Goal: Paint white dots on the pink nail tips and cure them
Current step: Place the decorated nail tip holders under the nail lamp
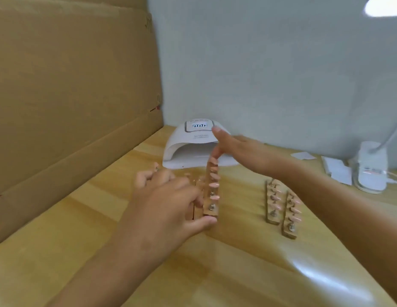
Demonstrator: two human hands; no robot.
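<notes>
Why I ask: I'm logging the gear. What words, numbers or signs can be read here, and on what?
"SUN", followed by blurred letters: front of the lamp.
Three digits, too blurred to read: the display on top of the lamp.
Dark print, unreadable: edge of the cardboard.
Red mark, too blurred to read: base of the desk light.

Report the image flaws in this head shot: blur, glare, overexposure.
Head view: motion blur smears the left hand, the right hand and the nail-tip strip between them. The desk lamp head at top right is blown out white. A pale glare patch lies on the wooden table at lower right. The lettering on the curing lamp is too soft to read.
</notes>
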